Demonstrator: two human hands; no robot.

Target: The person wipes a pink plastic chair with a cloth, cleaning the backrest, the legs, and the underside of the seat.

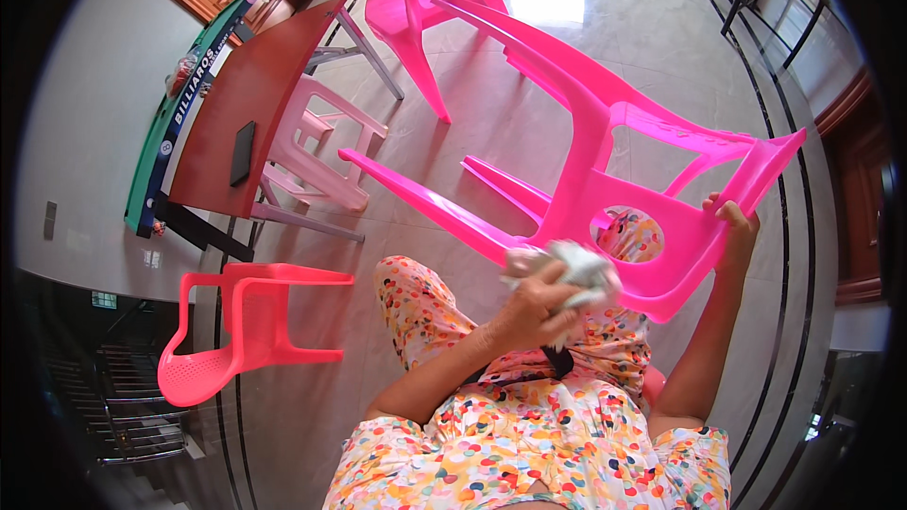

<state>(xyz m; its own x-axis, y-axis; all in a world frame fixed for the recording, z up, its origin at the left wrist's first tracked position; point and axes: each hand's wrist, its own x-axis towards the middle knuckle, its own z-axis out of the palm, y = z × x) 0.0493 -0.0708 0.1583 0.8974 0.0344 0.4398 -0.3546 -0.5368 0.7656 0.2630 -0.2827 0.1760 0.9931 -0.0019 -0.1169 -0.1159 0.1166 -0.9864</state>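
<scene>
A bright pink plastic chair [592, 156] is tilted over before me, its legs pointing to the left of the picture. My right hand [737, 223] grips the edge at its far right end, fingers curled over the rim. In my left hand [545, 304] is a bunched, pale cloth [577, 269], blurred. The cloth is at the chair's near side, close to where a leg joins; whether it touches the plastic I cannot tell. Through an oval hole in the chair part of my patterned trouser leg [634, 237] shows.
A small red-pink plastic chair [248, 326] lies tipped on the floor at left. Another pink chair [439, 0] stands ahead. At upper left are a brown table [248, 99] with a dark flat object [243, 154], pale pink stools [319, 134] and a toy billiard table [191, 99].
</scene>
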